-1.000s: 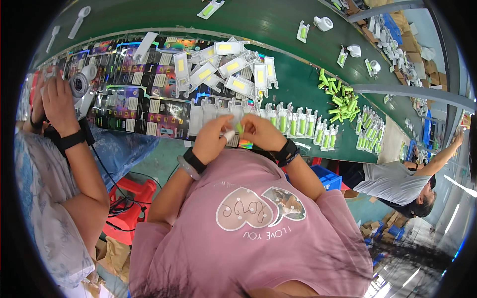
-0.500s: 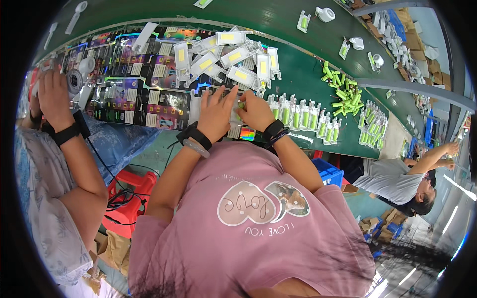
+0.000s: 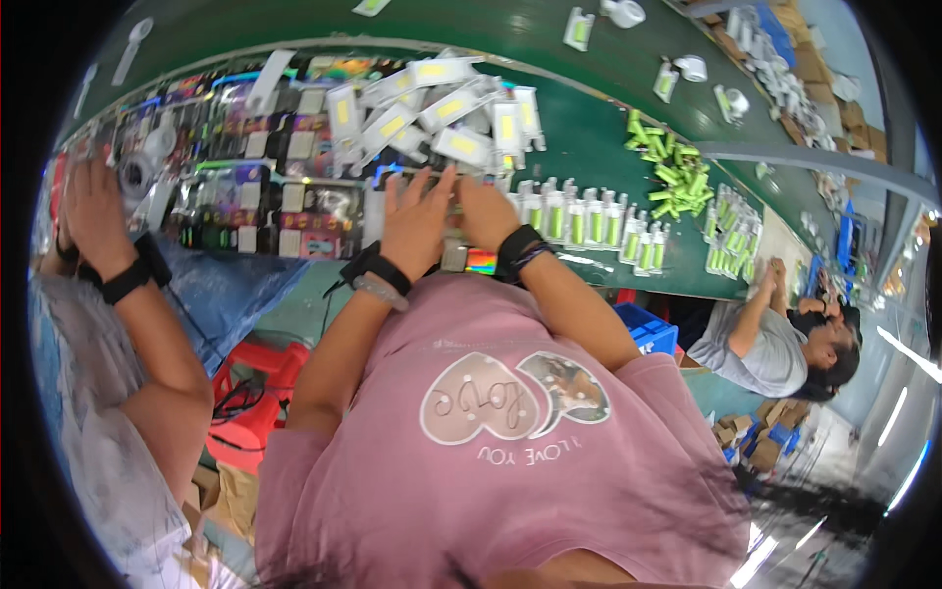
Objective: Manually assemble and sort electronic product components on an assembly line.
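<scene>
Over the front of the bench, my left hand lies with its fingers stretched out and apart. A pale plastic piece shows beside it. Close on its right, my right hand has its fingers curled together, pointing toward the left hand; what they pinch is hidden. Just beyond both hands is a heap of white lamp casings with yellow light strips. To the right of my right hand stands a row of white casings fitted with green batteries.
Loose green batteries lie farther right, near more filled casings. Printed packaging sheets cover the bench at left, near a co-worker's hand. Beyond runs a green conveyor belt. Another person sits at right.
The green piece at my right fingertips is now out of sight. My right hand has shifted slightly left. The person at right has lowered their arms toward the bench.
</scene>
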### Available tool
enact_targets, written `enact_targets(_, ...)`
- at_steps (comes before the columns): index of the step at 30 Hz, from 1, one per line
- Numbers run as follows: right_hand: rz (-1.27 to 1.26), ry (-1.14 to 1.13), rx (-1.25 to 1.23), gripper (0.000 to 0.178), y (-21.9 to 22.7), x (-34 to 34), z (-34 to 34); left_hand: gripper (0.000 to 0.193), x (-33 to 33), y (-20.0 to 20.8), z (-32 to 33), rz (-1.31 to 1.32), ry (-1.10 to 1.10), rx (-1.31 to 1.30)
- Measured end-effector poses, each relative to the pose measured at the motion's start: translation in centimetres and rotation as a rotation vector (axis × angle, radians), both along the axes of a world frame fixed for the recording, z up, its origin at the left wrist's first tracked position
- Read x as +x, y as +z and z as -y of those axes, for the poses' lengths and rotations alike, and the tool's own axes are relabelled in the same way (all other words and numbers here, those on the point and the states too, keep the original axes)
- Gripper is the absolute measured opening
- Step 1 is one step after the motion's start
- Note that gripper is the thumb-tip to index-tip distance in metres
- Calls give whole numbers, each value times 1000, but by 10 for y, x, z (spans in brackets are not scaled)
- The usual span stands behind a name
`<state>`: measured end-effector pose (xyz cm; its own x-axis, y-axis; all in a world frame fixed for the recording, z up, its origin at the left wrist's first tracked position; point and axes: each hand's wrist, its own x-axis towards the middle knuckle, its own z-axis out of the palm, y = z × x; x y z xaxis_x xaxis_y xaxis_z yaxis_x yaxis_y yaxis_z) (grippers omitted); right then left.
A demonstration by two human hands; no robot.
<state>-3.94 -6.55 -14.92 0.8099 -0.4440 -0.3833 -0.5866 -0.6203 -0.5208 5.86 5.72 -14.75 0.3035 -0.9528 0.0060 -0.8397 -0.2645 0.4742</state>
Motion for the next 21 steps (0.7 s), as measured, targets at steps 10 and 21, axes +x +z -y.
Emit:
enact_targets(10, 231, -310, 543, 21, 58, -43, 52, 99, 0, 2, -5, -32, 18, 41)
enact_targets(21, -7, -428, -908, 22, -4, -122, 251, 114, 0, 13, 2, -183, 9, 61)
